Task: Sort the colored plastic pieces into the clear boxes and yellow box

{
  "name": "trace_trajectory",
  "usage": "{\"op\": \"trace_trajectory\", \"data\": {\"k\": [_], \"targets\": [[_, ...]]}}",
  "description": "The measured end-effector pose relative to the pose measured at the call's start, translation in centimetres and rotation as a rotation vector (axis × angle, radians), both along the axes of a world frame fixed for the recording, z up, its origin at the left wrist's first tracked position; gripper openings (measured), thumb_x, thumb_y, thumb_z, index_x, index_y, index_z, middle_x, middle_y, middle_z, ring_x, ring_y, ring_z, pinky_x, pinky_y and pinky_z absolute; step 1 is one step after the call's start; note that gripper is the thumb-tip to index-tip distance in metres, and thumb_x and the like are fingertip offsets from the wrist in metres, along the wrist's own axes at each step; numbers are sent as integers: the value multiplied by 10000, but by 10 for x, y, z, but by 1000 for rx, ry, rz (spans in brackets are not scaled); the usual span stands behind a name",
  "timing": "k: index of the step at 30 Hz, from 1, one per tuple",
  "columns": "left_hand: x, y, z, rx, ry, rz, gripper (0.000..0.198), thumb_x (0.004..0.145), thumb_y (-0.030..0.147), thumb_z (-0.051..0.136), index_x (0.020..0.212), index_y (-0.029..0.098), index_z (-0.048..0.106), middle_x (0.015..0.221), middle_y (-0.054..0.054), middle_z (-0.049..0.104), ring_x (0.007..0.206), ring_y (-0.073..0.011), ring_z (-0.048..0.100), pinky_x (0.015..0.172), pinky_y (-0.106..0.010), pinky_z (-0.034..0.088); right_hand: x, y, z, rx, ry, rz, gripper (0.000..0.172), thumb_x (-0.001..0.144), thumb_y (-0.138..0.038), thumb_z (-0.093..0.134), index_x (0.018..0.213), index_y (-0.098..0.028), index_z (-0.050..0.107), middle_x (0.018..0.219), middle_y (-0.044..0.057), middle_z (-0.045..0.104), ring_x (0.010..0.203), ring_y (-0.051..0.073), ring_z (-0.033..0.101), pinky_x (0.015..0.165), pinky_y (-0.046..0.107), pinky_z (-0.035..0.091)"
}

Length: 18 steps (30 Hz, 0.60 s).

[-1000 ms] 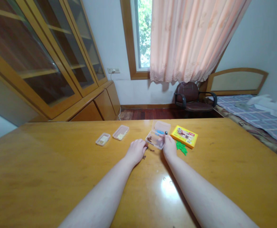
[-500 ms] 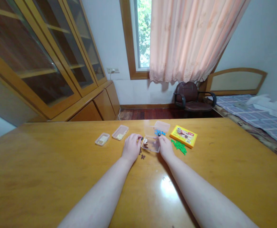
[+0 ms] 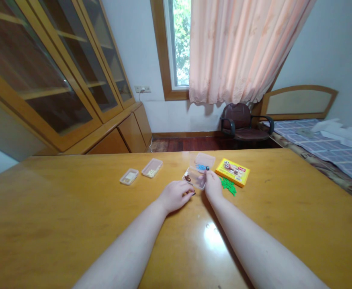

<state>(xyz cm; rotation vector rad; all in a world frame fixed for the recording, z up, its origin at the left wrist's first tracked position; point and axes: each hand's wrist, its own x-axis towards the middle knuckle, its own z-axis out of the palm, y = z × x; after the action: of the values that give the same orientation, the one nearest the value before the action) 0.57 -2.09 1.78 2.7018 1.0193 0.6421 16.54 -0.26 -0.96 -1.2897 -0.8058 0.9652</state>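
Note:
My right hand [image 3: 213,186] grips the near right corner of a small clear plastic box [image 3: 194,178] that holds a few brown bits. My left hand [image 3: 176,195] lies on the wooden table [image 3: 73,216] just left of that box, fingers curled over small brown pieces [image 3: 192,193] at its fingertips. Behind the box stands a second clear box [image 3: 204,160] with blue pieces, and a small dark bead [image 3: 207,167] sits at its edge.
Two more small clear boxes [image 3: 129,176] [image 3: 152,167] stand to the left. A yellow packet [image 3: 232,171] and a heap of green pieces [image 3: 228,186] lie to the right. Beyond the table are a chair [image 3: 242,122], a bed [image 3: 329,148] and a glass-fronted cabinet [image 3: 58,80].
My left hand has come back from the box's left rim toward me and down onto the brown pieces on the table. The clear box has shifted slightly right with my right hand.

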Motion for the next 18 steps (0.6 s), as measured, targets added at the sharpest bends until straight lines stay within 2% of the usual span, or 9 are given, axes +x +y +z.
{"op": "trace_trajectory", "data": {"k": [2, 8, 12, 18], "targets": [[3, -1, -3, -32, 60, 11, 150, 816, 247, 474, 883, 221, 606, 854, -12, 637, 795, -140, 572, 718, -248, 426, 0, -2, 5, -10, -10, -22, 282, 726, -422, 433, 663, -186, 573, 550, -5, 588, 469, 134, 472, 481, 256, 362], [4, 2, -8, -117, 146, 185, 171, 821, 257, 459, 906, 234, 606, 933, -20, 618, 827, -149, 574, 727, -251, 440, -2, -4, 11, -17, -13, -43, 280, 721, -411, 425, 619, -189, 563, 507, -10, 564, 444, 132, 453, 451, 254, 340], [4, 4, -7, -143, 149, 198, 175, 827, 253, 446, 904, 239, 603, 951, -18, 613, 852, -146, 569, 749, -249, 437, -3, -3, 9, -26, 18, -31, 260, 716, -406, 434, 663, -187, 564, 533, -12, 570, 439, 127, 448, 442, 249, 349], [5, 4, -8, -76, 217, 207, 171, 833, 250, 434, 868, 211, 597, 917, -31, 617, 826, -159, 570, 732, -263, 442, -2, -3, 9, -13, 14, -17, 250, 724, -396, 432, 662, -188, 556, 543, -6, 579, 448, 129, 450, 445, 248, 349]]}}
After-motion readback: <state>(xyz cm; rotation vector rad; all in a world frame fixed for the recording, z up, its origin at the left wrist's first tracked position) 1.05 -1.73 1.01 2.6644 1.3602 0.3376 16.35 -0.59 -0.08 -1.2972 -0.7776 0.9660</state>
